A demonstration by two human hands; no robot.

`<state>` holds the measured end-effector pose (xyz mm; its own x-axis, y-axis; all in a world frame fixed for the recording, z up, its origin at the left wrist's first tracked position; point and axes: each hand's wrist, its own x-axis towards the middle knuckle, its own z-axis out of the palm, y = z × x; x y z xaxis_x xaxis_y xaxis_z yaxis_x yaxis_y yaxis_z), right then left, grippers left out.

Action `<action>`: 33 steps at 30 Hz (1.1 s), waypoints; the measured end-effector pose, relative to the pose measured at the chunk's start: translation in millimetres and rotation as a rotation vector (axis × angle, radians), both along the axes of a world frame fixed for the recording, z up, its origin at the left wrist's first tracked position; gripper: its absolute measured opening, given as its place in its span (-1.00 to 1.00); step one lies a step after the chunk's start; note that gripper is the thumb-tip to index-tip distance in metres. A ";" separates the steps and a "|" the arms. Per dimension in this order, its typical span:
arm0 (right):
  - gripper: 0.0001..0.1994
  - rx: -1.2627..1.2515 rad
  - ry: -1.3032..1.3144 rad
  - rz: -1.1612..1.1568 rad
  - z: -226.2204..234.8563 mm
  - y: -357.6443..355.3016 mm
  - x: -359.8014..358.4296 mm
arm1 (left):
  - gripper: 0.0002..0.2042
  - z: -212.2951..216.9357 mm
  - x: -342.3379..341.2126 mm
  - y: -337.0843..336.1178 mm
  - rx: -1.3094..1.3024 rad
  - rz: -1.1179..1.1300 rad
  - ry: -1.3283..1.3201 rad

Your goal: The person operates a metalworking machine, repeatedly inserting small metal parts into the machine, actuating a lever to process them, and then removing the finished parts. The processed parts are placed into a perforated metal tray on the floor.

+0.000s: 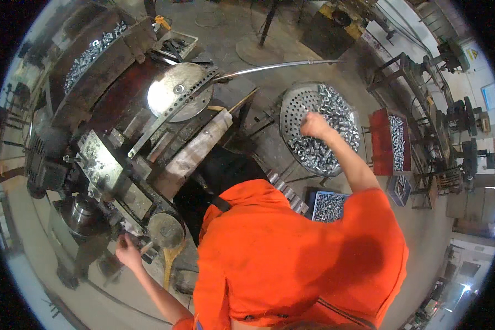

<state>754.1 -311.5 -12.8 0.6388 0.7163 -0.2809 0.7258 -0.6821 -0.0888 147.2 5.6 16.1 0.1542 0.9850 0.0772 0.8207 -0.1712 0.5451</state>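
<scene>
Here small shiny silver metal parts [327, 129] fill a perforated round tray [291, 107].

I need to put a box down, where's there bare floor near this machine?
Bare floor lies between the machine and the perforated tray of metal parts, up toward the long rod. Crowded: right of the tray, by the red bin and the blue crate. The right hand is in the tray; the left hand is at the machine.
</scene>
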 end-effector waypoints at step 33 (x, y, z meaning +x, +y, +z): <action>-0.89 0.488 -0.011 0.685 5.5 24.8 16.7 | -0.74 -9.3 -16.2 5.8 -0.056 0.030 0.073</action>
